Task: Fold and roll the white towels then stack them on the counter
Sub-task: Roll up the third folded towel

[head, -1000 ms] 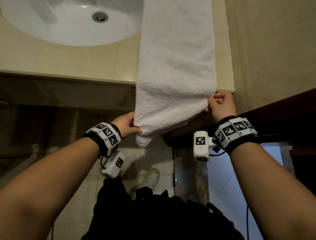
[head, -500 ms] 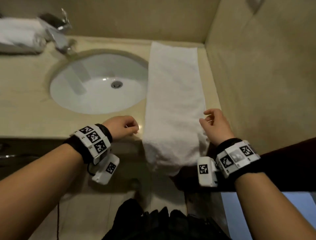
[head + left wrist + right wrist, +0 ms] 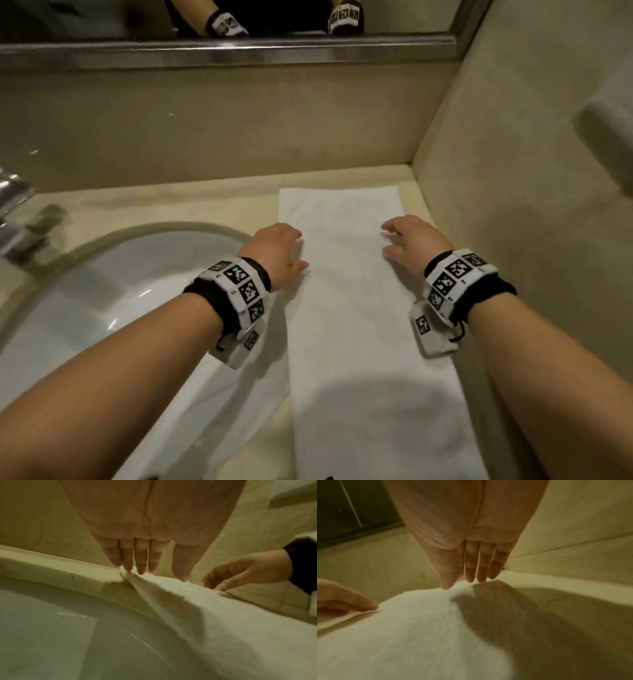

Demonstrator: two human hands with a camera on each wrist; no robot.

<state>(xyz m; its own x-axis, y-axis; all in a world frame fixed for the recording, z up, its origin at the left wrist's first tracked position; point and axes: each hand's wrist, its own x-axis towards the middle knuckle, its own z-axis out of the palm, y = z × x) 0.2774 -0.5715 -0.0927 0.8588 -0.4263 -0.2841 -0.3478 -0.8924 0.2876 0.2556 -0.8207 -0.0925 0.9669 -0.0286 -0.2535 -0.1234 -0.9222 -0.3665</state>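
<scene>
A white towel (image 3: 346,308), folded into a long narrow strip, lies flat on the beige counter (image 3: 171,209) to the right of the sink, running from the back wall toward me. My left hand (image 3: 281,250) is over the towel's left edge with its fingers (image 3: 137,555) straight and together. Over the right edge, my right hand (image 3: 411,236) also has straight fingers (image 3: 476,563). Both hands hold nothing. Their fingertips are close to the towel (image 3: 223,615) surface; contact cannot be told. The right wrist view shows the towel (image 3: 402,635) spread below the palm.
The white sink basin (image 3: 102,308) is left of the towel, with a chrome faucet (image 3: 13,205) at the far left. The beige side wall (image 3: 513,205) stands close along the towel's right. A mirror frame (image 3: 239,51) runs above the back wall.
Both hands let go of the towel's hanging near end and moved forward along the strip. They are now open over its middle, and my view has tilted up toward the back wall.
</scene>
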